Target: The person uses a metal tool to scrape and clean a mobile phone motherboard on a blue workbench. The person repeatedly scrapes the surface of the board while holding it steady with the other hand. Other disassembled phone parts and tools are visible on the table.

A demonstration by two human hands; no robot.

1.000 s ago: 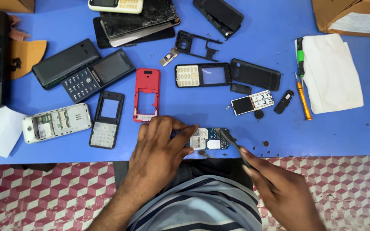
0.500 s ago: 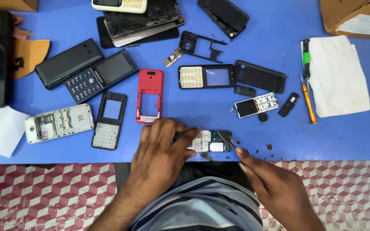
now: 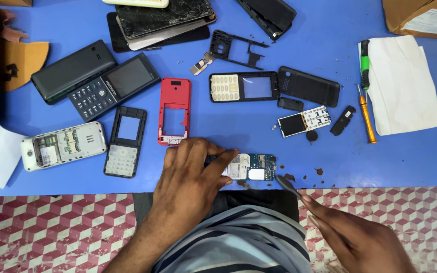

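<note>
circuit board (image 3: 251,167) half hidden under left hand (image 3: 190,174) pinning it; right hand (image 3: 352,237) grips a tool (image 3: 287,184), tip unclear.

— Where does the circuit board (image 3: 249,167) lie?

— At the near edge of the table (image 3: 405,162), under the fingers of the left hand (image 3: 190,177). The right hand (image 3: 355,237) is to its right, off the table, its tool (image 3: 287,184) tip just beside the board's right end.

— And behind the board?

— An empty phone frame (image 3: 174,111), with a keypad front cover (image 3: 125,141) to its left and an opened phone (image 3: 62,145) further left. Right of the frame lies a display module (image 3: 303,120); far right, a screwdriver (image 3: 366,114) beside a folded paper (image 3: 403,86).
</note>
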